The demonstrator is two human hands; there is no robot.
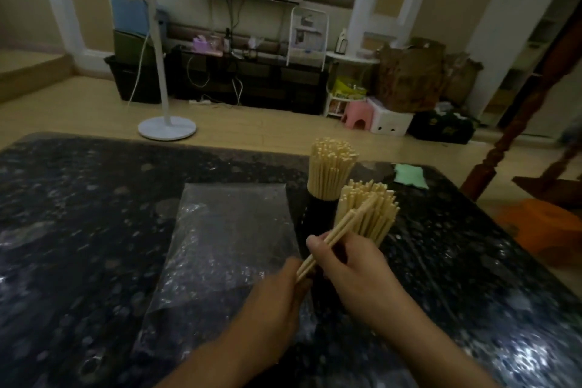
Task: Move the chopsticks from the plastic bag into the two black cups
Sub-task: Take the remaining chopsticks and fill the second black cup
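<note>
A clear plastic bag (226,242) lies flat on the dark speckled table (78,214). Right of it stand two black cups packed with pale chopsticks. The far cup (318,211) holds an upright bundle (330,167). The near cup is mostly hidden behind my hands; its bundle (374,214) leans right. My right hand (349,264) pinches a few loose chopsticks (340,236) whose upper ends rest against the near bundle. My left hand (277,296) sits at their lower ends, fingers curled toward them; whether it grips them is unclear.
A pale green cloth (409,175) lies at the table's far right. Beyond the far edge stand a white floor fan (165,126), a pink stool (357,113) and a dark shelf unit (252,79). A wooden post (516,123) rises at the right.
</note>
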